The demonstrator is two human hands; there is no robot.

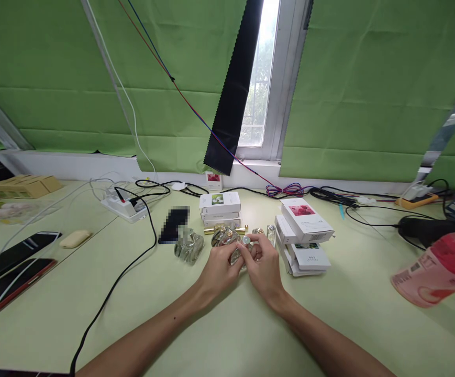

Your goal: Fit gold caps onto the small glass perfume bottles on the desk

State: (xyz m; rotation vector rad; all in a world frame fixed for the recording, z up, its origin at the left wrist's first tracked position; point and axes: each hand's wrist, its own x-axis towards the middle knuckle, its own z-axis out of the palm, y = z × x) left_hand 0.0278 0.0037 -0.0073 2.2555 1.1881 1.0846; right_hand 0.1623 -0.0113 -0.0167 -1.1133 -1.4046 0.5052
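Both hands meet at the middle of the table around a small clear glass bottle [246, 241] with a round silvery top. My left hand [221, 266] is closed on its left side. My right hand [263, 264] is closed on its right side, with fingers bent by the top. Most of the bottle's body is hidden by the fingers. Just behind are more glass bottles [221, 238] and gold-coloured cylinders [213, 230] lying on their sides. A clear glass piece in wrapping [189, 247] lies left of my left hand. A small clear vial [271, 233] stands beyond my right hand.
White boxes [308, 222] are stacked at the right, and a smaller stack [220, 207] stands behind the bottles. A pink canister [435, 272] lies far right. Phones [15, 256], a power strip [123, 204] and a black cable [121, 272] are on the left.
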